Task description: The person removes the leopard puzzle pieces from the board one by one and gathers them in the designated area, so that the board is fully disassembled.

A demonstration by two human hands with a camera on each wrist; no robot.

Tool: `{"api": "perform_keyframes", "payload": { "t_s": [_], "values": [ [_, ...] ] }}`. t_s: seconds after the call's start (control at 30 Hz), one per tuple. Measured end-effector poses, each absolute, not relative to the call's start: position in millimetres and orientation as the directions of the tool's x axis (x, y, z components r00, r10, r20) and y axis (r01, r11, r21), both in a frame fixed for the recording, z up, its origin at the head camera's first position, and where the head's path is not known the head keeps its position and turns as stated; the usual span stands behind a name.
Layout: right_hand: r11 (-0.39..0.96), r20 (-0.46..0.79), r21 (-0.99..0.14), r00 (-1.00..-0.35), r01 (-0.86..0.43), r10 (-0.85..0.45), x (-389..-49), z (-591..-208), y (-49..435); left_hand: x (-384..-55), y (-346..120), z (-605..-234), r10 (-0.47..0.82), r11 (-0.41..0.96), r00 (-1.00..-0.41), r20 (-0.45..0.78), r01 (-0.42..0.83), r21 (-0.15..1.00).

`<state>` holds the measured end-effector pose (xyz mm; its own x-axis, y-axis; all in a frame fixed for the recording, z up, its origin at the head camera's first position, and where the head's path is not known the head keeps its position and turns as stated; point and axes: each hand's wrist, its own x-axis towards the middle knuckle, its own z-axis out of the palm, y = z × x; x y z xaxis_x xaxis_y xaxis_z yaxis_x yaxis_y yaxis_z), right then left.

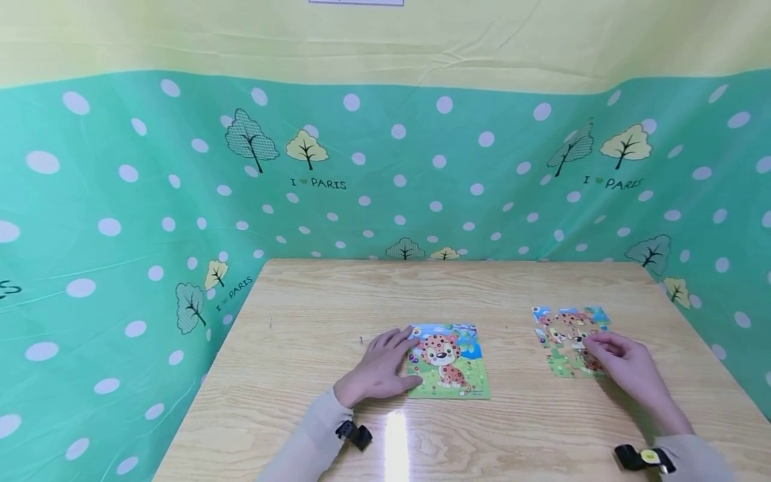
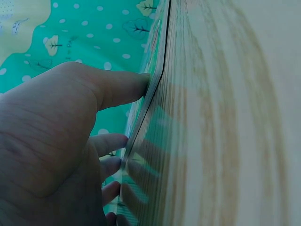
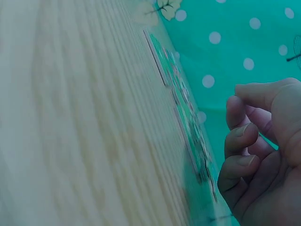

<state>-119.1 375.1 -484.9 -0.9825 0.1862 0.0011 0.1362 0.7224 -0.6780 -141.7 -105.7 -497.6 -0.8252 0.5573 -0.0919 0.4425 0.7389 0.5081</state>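
Observation:
A square jigsaw puzzle board point(image 1: 446, 365) with a spotted leopard cub lies on the table. My left hand point(image 1: 384, 365) rests at its left side, fingers spread, thumb and fingertips touching the edge. To the right, several puzzle pieces point(image 1: 560, 365) lie laid out with gaps, showing a similar leopard picture. My right hand point(image 1: 626, 365) hovers over the right side of these pieces. In the right wrist view, the thumb and index fingertips of that hand point(image 3: 263, 146) meet and the other fingers curl in. Nothing shows between them.
The wooden table point(image 1: 289, 428) has its far edge against a green polka-dot cloth point(image 1: 397, 161) printed with trees, which also hangs along both sides. Each wrist wears a black strap device, the left one point(image 1: 355, 435) and the right one point(image 1: 644, 458).

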Motion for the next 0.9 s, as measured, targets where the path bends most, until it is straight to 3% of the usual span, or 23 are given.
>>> {"api": "perform_keyframes", "payload": {
  "t_s": [0.53,0.9],
  "values": [
    [0.679,0.036,-0.733,-0.999,-0.023,0.005,-137.0,-482.4,322.9,-141.4,-104.6,-495.4,0.545,0.744,-0.832,-0.097,0.428,0.513],
    [0.651,0.018,-0.757,-0.998,-0.049,-0.054,-142.1,-481.3,290.6,-140.7,-104.5,-494.7,0.546,0.746,-0.832,-0.099,0.428,0.511]
  ]
}}
